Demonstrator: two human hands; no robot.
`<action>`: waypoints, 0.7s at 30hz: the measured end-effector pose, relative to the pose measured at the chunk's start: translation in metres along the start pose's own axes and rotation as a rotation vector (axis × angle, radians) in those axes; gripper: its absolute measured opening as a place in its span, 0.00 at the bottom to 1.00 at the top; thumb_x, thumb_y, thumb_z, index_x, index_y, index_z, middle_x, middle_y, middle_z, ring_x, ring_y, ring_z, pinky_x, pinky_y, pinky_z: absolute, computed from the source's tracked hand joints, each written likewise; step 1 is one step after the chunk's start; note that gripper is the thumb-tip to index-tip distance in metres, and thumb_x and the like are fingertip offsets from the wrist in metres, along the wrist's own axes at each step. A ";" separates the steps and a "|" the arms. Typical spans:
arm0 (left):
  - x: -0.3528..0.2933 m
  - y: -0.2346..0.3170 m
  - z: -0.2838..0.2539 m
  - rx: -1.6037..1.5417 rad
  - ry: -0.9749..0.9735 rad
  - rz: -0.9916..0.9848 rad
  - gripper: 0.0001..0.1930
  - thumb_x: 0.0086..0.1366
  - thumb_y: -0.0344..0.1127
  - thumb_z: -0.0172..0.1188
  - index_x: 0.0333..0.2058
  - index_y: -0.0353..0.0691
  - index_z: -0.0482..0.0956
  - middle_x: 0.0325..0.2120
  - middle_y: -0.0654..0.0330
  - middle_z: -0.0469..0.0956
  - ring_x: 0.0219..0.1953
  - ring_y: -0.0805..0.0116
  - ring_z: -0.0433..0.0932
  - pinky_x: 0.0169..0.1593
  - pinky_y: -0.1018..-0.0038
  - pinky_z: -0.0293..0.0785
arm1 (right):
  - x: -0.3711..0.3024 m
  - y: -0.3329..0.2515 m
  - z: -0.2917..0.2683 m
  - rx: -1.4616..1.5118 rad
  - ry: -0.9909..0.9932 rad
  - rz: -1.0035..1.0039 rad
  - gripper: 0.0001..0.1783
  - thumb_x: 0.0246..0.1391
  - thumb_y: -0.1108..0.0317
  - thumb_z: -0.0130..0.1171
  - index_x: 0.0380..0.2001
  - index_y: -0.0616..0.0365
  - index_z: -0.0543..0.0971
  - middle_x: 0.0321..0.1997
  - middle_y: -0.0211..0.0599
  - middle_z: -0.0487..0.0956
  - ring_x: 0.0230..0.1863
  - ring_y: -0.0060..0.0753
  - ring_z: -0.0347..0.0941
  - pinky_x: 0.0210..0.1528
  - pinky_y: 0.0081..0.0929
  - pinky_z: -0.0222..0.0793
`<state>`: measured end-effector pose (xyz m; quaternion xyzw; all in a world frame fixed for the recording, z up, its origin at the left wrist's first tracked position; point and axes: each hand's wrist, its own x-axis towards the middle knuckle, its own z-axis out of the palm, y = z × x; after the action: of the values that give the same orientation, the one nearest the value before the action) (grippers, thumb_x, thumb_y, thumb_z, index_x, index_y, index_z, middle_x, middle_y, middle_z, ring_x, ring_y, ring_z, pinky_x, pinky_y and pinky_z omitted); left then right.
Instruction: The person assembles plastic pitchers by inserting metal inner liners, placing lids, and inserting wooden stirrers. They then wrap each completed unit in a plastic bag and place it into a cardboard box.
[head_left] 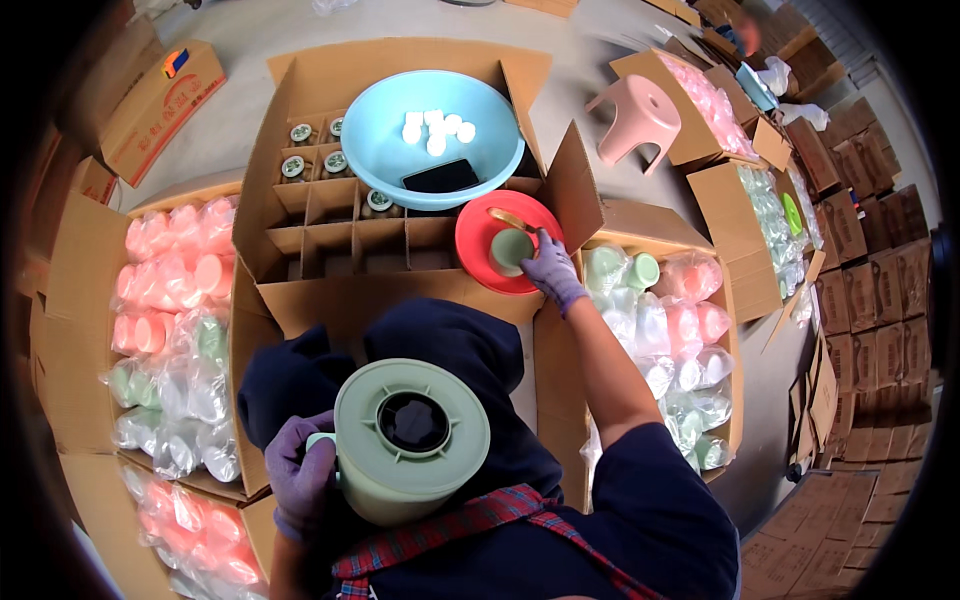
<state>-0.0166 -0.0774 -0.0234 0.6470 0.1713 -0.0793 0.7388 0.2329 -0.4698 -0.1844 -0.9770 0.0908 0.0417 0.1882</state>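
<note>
My left hand [302, 470], in a purple glove, is closed round the handle of a pale green jug [370, 490]. The jug is tilted, and its ribbed round top with a dark central opening faces up at me. Over the red basin [478, 270], my purple-gloved right hand [555, 272] has its fingers at the right edge of a green round piece [510, 248], seemingly pinching it. A brown curved strip [508, 216] lies just beyond that piece, its near end close to my fingers.
A blue basin [365, 130] with white caps [437, 130] and a black phone [440, 176] rests on a divided carton [330, 285] holding lidded jars [293, 168]. Boxes of bagged pink and green wares [180, 330] [670, 330] flank me. A pink stool [640, 115] stands at the far right.
</note>
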 end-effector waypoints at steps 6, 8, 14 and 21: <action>0.010 -0.001 -0.005 0.052 -0.002 -0.020 0.07 0.56 0.30 0.57 0.28 0.30 0.74 0.43 0.42 0.83 0.40 0.68 0.79 0.47 0.74 0.73 | 0.042 -0.026 0.007 -0.110 -0.148 0.035 0.30 0.51 0.60 0.57 0.59 0.49 0.75 0.55 0.52 0.79 0.54 0.53 0.77 0.57 0.43 0.73; 0.011 -0.007 -0.006 0.023 -0.024 0.026 0.09 0.56 0.32 0.59 0.28 0.30 0.74 0.43 0.42 0.82 0.40 0.68 0.79 0.48 0.73 0.74 | 0.051 -0.017 0.009 -0.328 -0.266 -0.056 0.24 0.54 0.60 0.55 0.55 0.50 0.77 0.52 0.48 0.81 0.53 0.48 0.79 0.55 0.44 0.73; 0.014 -0.001 0.001 0.045 -0.039 0.031 0.11 0.57 0.34 0.61 0.27 0.31 0.73 0.43 0.42 0.82 0.41 0.67 0.79 0.48 0.73 0.74 | 0.057 -0.005 0.057 -0.737 -0.322 -0.303 0.18 0.57 0.55 0.57 0.47 0.49 0.80 0.48 0.44 0.84 0.53 0.38 0.80 0.62 0.50 0.62; 0.014 -0.009 -0.005 0.079 -0.106 0.126 0.11 0.57 0.35 0.62 0.29 0.30 0.76 0.41 0.45 0.84 0.40 0.70 0.78 0.46 0.74 0.73 | 0.050 0.006 0.029 0.165 -0.026 -0.012 0.12 0.52 0.69 0.59 0.41 0.56 0.79 0.35 0.38 0.83 0.41 0.31 0.81 0.38 0.32 0.77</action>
<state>-0.0081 -0.0721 -0.0375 0.6799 0.0875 -0.0733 0.7243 0.2791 -0.4727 -0.2197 -0.9582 0.0858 0.0457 0.2692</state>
